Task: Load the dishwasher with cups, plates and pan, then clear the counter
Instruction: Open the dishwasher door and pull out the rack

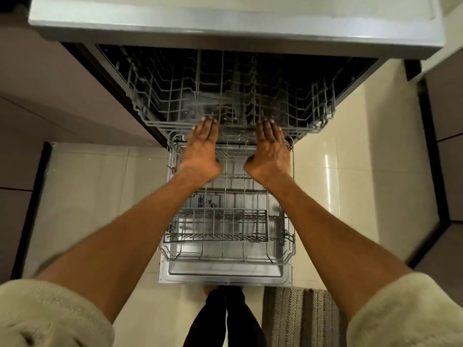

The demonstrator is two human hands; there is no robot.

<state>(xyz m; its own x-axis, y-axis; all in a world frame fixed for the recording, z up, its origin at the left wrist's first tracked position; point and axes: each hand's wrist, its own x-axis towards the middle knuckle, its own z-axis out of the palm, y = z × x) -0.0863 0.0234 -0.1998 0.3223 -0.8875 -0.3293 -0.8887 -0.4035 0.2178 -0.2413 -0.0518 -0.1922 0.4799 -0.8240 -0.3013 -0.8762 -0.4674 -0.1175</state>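
Observation:
The dishwasher stands open under the grey counter edge (225, 26). Its empty upper wire rack (162, 96) is slid partly out. My left hand (203, 149) and my right hand (270, 151) lie flat with fingers straight, their fingertips touching the front rim of that rack, side by side. Neither hand holds anything. Below them the empty lower rack (225, 256) rests pulled out over the lowered door (225, 278), with a small wire basket (220, 224) set in it. No cups, plates or pan are in view.
Dark cabinet fronts (50, 96) flank the dishwasher on the left, and more cabinets (446, 121) stand at the right. A striped rug (300, 316) lies on the pale tiled floor to the right of my legs (225, 319).

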